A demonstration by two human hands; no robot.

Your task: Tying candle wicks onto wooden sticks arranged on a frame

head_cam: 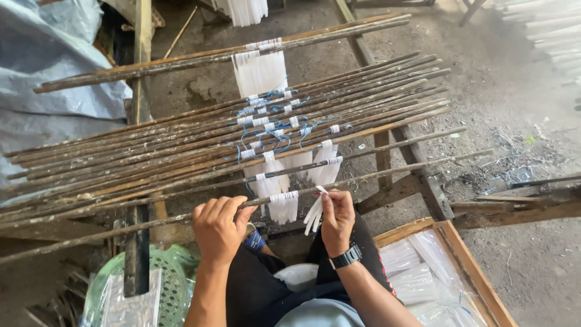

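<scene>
One stick (181, 218) (left hand (219, 229)) lying crosswise

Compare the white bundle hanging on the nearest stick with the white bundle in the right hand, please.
The hanging bundle is draped over the nearest stick, strands falling straight down; the loose bundle is pinched in the right hand and slants down-left. The hanging bundle looks wider; the loose bundle is narrow. The left hand grips the stick. Both bundles are white thin strands.
</scene>
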